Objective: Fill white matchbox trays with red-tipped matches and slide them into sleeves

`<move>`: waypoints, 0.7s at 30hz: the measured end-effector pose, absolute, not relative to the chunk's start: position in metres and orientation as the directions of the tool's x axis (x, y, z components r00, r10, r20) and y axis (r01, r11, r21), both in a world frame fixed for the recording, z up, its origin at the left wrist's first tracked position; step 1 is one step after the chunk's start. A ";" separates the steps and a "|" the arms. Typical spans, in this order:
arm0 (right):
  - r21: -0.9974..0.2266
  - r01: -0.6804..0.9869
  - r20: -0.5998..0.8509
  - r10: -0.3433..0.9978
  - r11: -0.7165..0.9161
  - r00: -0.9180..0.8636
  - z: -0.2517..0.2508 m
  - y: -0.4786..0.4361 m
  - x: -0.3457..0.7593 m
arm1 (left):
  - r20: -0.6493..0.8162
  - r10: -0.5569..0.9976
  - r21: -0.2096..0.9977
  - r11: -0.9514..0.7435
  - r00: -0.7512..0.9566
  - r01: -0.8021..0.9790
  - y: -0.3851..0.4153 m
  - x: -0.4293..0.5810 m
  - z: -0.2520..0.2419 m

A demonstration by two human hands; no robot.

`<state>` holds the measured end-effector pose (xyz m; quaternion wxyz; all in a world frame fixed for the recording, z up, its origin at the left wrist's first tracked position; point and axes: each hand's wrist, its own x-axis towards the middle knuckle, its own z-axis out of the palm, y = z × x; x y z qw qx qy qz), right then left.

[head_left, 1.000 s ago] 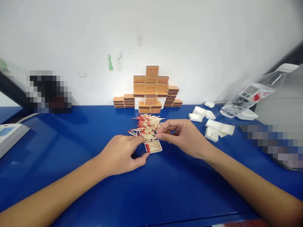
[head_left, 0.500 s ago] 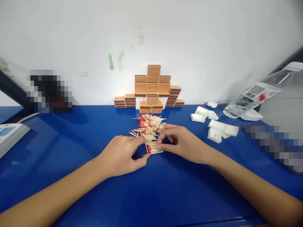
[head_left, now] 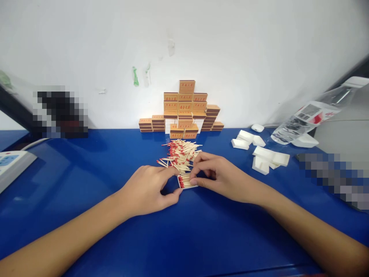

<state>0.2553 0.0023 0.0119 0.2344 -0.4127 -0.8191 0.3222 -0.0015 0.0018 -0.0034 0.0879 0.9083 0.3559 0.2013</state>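
A small white matchbox tray (head_left: 188, 187) lies on the blue table, with red-headed matches (head_left: 184, 180) in it, their heads to the left. My left hand (head_left: 150, 188) grips the tray's left end between thumb and forefinger. Over the tray's right part, my right hand (head_left: 215, 173) has its thumb and fingers pinched together at the matches. Whether a match is held between those fingertips cannot be made out. Just behind the tray is a loose heap of matches (head_left: 181, 152), its near right side partly covered by my right hand.
Stacked matchboxes (head_left: 185, 107) stand against the white wall behind the heap. White empty trays (head_left: 263, 153) lie to the right, near a tilted plastic bottle (head_left: 300, 119) and a small white case (head_left: 257, 127). A white device (head_left: 14, 165) sits at the left edge.
My right hand's fingertips have shifted very slightly left over the matches in the tray. My left hand keeps its hold on the tray's left end.
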 end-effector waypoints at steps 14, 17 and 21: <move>-0.670 0.503 0.152 0.765 0.545 -0.626 0.016 -0.002 0.257 | 0.298 0.683 0.306 -0.730 0.667 0.611 0.001 -0.002 -0.004; -0.670 0.510 0.156 0.774 0.539 -0.614 0.016 -0.003 0.256 | 0.303 0.686 0.309 -0.728 0.662 0.612 0.000 -0.002 -0.004; -0.651 0.542 0.159 0.793 0.532 -0.588 0.015 -0.002 0.255 | 0.297 0.685 0.309 -0.728 0.666 0.611 0.000 -0.003 -0.004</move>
